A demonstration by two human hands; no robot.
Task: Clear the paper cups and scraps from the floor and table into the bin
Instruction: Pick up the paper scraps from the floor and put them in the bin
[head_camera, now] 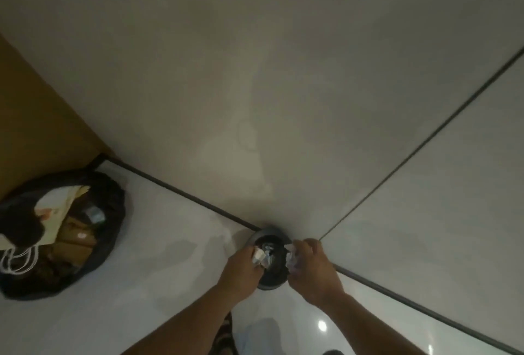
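A small round grey bin (269, 234) lined with a dark bag stands on the white floor in the corner where two walls meet. My left hand (241, 272) is over its left rim and grips a crumpled white paper scrap (259, 255). My right hand (314, 266) is over the right rim and grips another crumpled white scrap (291, 259). Pale scraps lie inside the bin between the two hands. No paper cup or table is in view.
A large open black rubbish bag (113, 212) sits on the floor at the left, holding paper, cardboard and a white cord. A brown panel (37, 127) stands behind it. Grey walls with a dark seam (419, 144) rise ahead. White floor (158, 264) lies between bag and bin.
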